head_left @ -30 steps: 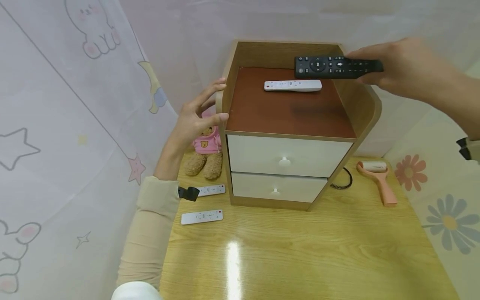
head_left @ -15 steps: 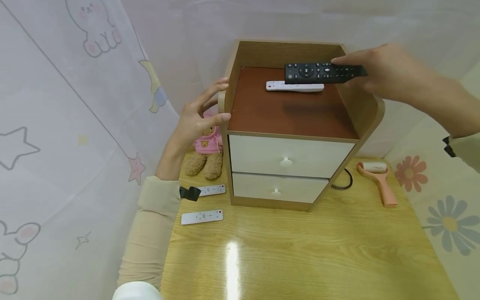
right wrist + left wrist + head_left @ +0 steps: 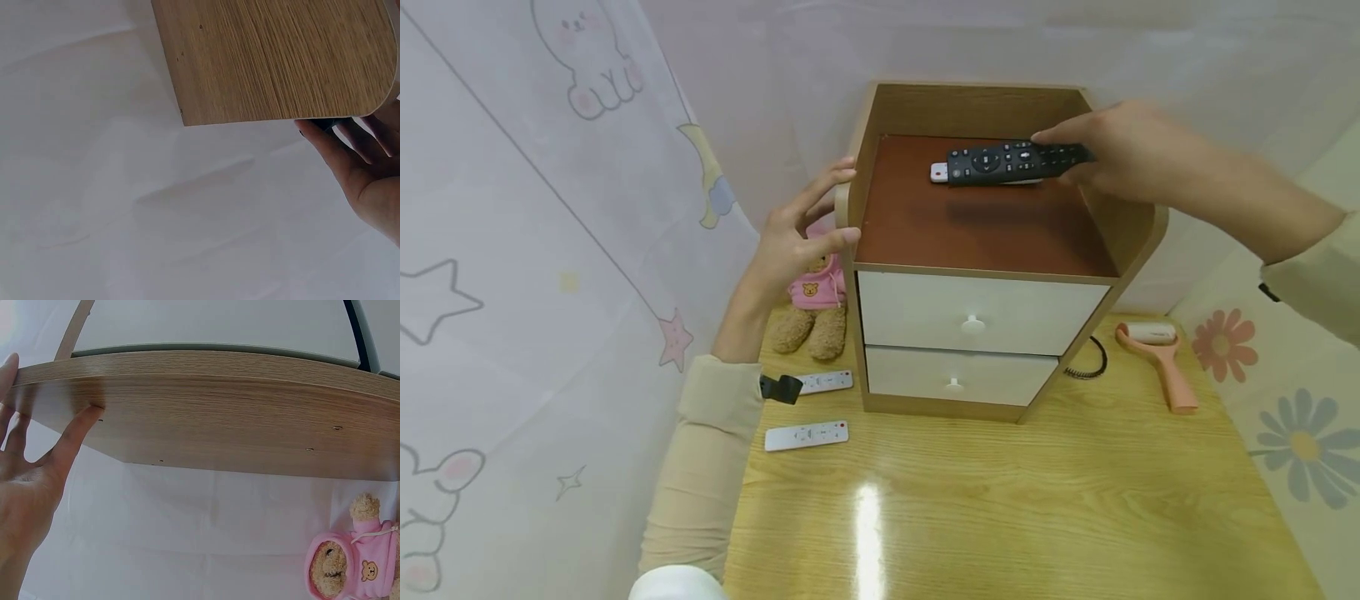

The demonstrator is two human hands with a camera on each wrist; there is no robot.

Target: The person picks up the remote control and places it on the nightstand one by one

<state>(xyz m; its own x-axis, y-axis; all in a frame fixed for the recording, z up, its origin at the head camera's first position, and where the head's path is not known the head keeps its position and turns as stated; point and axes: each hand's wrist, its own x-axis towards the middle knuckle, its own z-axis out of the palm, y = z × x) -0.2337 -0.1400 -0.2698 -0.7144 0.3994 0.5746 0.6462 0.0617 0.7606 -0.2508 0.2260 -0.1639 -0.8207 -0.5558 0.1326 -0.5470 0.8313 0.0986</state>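
Observation:
My right hand [image 3: 1131, 154] grips the right end of a black remote control [image 3: 988, 164] above the red-brown top of a small wooden cabinet [image 3: 925, 225]. Under it in the head view lies a white remote control [image 3: 938, 172], mostly hidden; whether the two touch, I cannot tell. In the right wrist view, the cabinet's side panel [image 3: 281, 56] covers nearly all of the black remote. With spread fingers, my left hand [image 3: 790, 242] rests against the front edge and outer face of the left side panel [image 3: 219, 419].
Two white remotes, one nearer [image 3: 807, 436] and one farther [image 3: 826, 382], lie left of the cabinet. Behind them sits a teddy bear [image 3: 814, 312] in pink. To the right are a lint roller [image 3: 1161, 362] and a black coiled cord [image 3: 1090, 362]. Printed cloth walls surround the table [image 3: 1000, 500].
My right hand has brought the black remote leftward and lower, from the cabinet's right side to over the white remote, covering most of it. My left hand stays on the side panel.

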